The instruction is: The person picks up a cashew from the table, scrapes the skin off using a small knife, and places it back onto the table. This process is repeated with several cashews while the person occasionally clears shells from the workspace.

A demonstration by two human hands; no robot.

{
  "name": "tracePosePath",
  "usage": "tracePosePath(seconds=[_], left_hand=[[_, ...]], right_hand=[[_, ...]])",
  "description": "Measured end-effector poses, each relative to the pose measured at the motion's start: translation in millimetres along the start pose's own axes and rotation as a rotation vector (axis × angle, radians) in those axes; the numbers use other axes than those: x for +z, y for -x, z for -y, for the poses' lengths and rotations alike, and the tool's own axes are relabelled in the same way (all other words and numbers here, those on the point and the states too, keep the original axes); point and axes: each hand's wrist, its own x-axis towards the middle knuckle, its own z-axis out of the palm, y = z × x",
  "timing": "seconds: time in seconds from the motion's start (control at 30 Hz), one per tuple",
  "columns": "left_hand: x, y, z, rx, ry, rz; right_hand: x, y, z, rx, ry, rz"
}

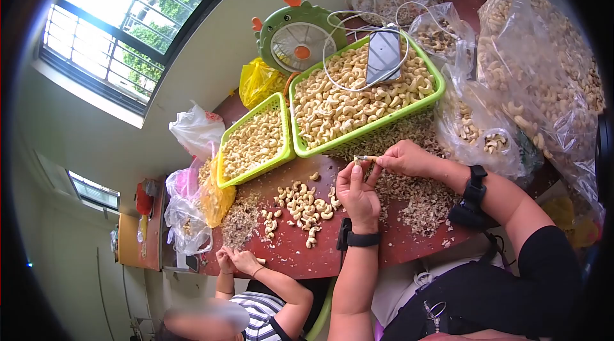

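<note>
My left hand (359, 199) is raised over the red table, its fingertips pinched on a cashew nut (356, 160). From the right, my right hand (407, 159) grips a small slim tool, probably a peeling knife (367, 158), whose tip meets the nut. My fingers hide most of its handle. Just behind my hands stands a large green basket (368, 126) heaped with cashews. Loose cashews (307, 205) lie on the table to the left of my left hand, and brown skin peelings (419, 203) are spread beneath and beside my right hand.
A smaller yellow-green basket (256, 176) of cashews stands left. A phone (384, 56) with a white cable lies on the large basket's nuts; a green fan (300, 39) stands behind. Clear bags of cashews (534, 53) crowd the right. Another person's hands (238, 260) work at the lower left.
</note>
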Motion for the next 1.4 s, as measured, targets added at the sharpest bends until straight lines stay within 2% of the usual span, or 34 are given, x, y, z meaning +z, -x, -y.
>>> tracePosePath(seconds=[0.23,0.5,0.6,0.7,0.83,0.93,1.03,1.13,1.23,1.27,1.33,1.37,1.4], left_hand=[[5,1,-6,-0.036,-0.062,-0.059],[3,2,-6,0.010,-0.117,0.015],[2,3,-3,0.034,-0.104,-0.014],[2,3,2,0.052,-0.067,0.054],[8,4,-4,0.031,-0.016,0.051],[11,2,-16,-0.047,0.022,-0.067],[8,3,-29,0.068,-0.089,-0.162],[30,16,-52,0.535,-0.357,-0.207],[50,31,-78,1.062,-0.646,0.008],[57,32,-89,1.072,-0.643,0.001],[68,24,-115,1.440,-1.037,0.169],[67,5,-132,1.583,-1.178,0.172],[61,-17,-135,1.395,-1.095,-0.031]], right_hand=[[0,1,0,-0.012,0.098,0.052],[-3,1,1,-0.036,0.194,0.020],[-4,1,1,-0.035,0.203,0.009],[-3,-1,-2,-0.016,0.046,-0.023],[-4,0,-3,-0.026,0.004,-0.011],[-4,0,1,-0.022,0.056,-0.016],[-7,3,6,-0.005,0.108,-0.028],[-8,4,8,-0.027,0.156,-0.063],[-6,3,8,-0.059,0.203,-0.068],[-5,2,7,-0.064,0.208,-0.052],[-4,2,8,-0.069,0.221,-0.050],[-3,2,8,-0.068,0.225,-0.052],[-2,3,11,-0.071,0.239,-0.072]])
